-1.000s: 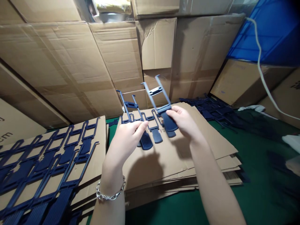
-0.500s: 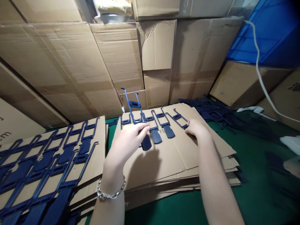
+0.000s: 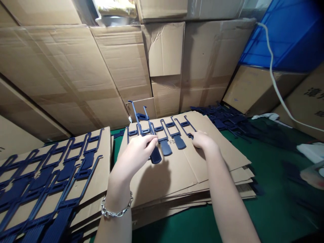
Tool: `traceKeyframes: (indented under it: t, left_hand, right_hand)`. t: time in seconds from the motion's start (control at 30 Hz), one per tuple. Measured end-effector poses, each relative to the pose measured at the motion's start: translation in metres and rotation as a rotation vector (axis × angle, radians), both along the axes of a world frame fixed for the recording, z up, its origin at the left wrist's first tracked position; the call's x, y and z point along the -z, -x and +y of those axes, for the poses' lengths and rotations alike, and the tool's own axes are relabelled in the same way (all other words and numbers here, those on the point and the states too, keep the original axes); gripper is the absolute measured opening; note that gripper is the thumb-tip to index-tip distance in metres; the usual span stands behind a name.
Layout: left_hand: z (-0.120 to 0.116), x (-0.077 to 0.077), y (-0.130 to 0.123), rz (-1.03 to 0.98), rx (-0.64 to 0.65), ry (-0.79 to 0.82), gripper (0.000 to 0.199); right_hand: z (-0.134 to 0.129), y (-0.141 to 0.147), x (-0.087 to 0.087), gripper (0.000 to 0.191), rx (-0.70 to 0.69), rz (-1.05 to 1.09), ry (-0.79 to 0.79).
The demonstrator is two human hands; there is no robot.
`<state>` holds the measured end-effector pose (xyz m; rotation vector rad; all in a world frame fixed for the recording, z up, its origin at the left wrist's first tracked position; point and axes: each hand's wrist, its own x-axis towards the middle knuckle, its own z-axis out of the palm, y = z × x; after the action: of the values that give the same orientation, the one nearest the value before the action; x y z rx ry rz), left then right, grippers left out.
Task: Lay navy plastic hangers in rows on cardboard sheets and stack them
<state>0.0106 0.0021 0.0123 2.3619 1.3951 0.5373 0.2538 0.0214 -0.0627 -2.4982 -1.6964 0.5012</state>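
My left hand (image 3: 138, 150) is closed around the middle of a dark blue plastic frame with a ribbed foot (image 3: 155, 155), holding it raised over the cardboard sheets (image 3: 182, 175). Its two hooked arms point up and away from me. At the right end of a row, my right hand (image 3: 204, 139) grips the near end of a similar blue frame (image 3: 186, 124), which lies on the cardboard. The fingers hide that frame's foot. Between my hands lie more such frames, among them one with a ribbed foot (image 3: 166, 147) and one with a darker foot (image 3: 180, 142).
More blue frames (image 3: 68, 168) lie in rows on a cardboard stack at left. A jumbled pile of blue parts (image 3: 222, 116) sits at the back right on the green surface (image 3: 268, 152). Cardboard boxes (image 3: 121, 60) wall off the back; a white cable (image 3: 272, 64) hangs at right.
My right hand has moved left with its frame, bringing it closer to the row and more in line with it. My left hand still holds its frame, lowered slightly.
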Motion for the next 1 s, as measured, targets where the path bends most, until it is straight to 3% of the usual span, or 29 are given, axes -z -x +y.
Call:
traceKeyframes:
  t: [0.33, 0.8, 0.93, 1.0]
  left_hand:
    - [0.000, -0.002, 0.000, -0.003, 0.009, 0.020, 0.036]
    - [0.002, 0.000, 0.000, 0.040, -0.003, 0.011, 0.040]
    - [0.001, 0.001, -0.001, 0.043, -0.060, -0.005, 0.043]
    - [0.001, 0.001, -0.001, 0.004, -0.084, -0.022, 0.047]
  right_hand:
    - [0.004, 0.018, 0.007, 0.047, -0.007, 0.036, -0.078]
    - [0.003, 0.031, 0.002, 0.040, -0.028, 0.085, -0.089]
    - [-0.001, 0.034, -0.013, 0.038, -0.056, 0.108, -0.181]
    - [-0.009, 0.041, -0.026, 0.041, -0.182, 0.293, -0.315]
